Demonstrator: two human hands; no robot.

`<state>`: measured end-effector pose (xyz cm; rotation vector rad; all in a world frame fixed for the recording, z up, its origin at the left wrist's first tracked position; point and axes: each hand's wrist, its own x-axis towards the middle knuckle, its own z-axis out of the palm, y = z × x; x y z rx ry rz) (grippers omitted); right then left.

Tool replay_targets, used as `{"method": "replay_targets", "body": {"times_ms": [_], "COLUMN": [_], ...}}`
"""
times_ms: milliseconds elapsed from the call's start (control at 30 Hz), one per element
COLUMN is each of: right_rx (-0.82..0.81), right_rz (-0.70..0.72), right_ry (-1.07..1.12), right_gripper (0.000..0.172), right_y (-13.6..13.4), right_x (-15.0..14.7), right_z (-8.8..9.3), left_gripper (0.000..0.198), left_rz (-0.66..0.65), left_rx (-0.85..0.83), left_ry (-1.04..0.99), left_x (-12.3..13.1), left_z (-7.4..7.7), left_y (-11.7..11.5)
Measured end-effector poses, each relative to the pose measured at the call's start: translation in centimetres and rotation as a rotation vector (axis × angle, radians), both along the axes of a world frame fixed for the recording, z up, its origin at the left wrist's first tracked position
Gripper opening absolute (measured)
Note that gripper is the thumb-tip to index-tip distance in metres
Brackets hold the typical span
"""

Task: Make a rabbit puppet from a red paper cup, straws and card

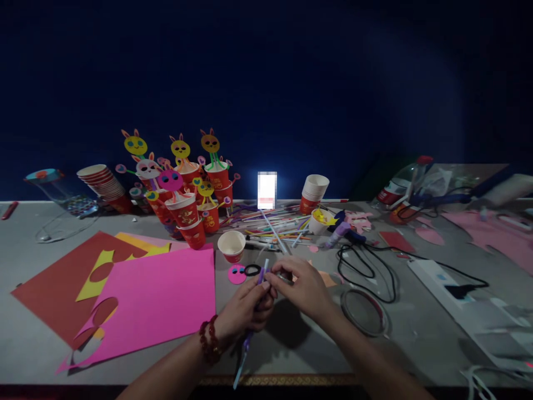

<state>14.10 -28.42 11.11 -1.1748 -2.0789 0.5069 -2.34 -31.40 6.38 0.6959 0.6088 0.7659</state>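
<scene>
My left hand (245, 310), with a red bead bracelet at the wrist, is closed round a thin purple straw (252, 322) that runs from above my fingers down past my palm. My right hand (302, 286) meets it at the straw's top end, fingers pinched on a small dark thing I cannot make out. Both hands hover over the grey table (300, 344), just in front of a pink paper face (237, 274) with a black ring (252, 270) beside it and a paper cup (231, 245).
Pink (160, 300), red and yellow paper sheets lie at the left. Behind stand red cups with paper bunny heads (183, 189), cup stacks (314, 191), a heap of straws (275, 225), a glue gun with black cable (366, 266), a tape roll (364, 311) and a power strip (441, 278).
</scene>
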Motion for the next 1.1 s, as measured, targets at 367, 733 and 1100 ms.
{"method": "replay_targets", "body": {"times_ms": [367, 733, 1100], "right_rx": [0.018, 0.294, 0.09], "right_rz": [0.094, 0.23, 0.564], "right_ry": [-0.012, 0.022, -0.303], "right_gripper": [0.026, 0.018, 0.008], "right_y": [0.3, -0.3, 1.7], "right_x": [0.1, 0.7, 0.7], "right_z": [0.4, 1.6, 6.4], "left_gripper": [0.035, 0.036, 0.041], "left_rz": [-0.097, -0.132, -0.212], "left_rx": [0.048, 0.011, 0.095], "left_ry": [0.062, 0.059, 0.137], "left_x": [-0.1, -0.5, -1.0], "left_z": [0.8, 1.6, 3.0], "left_y": [-0.6, -0.6, -0.8]}}
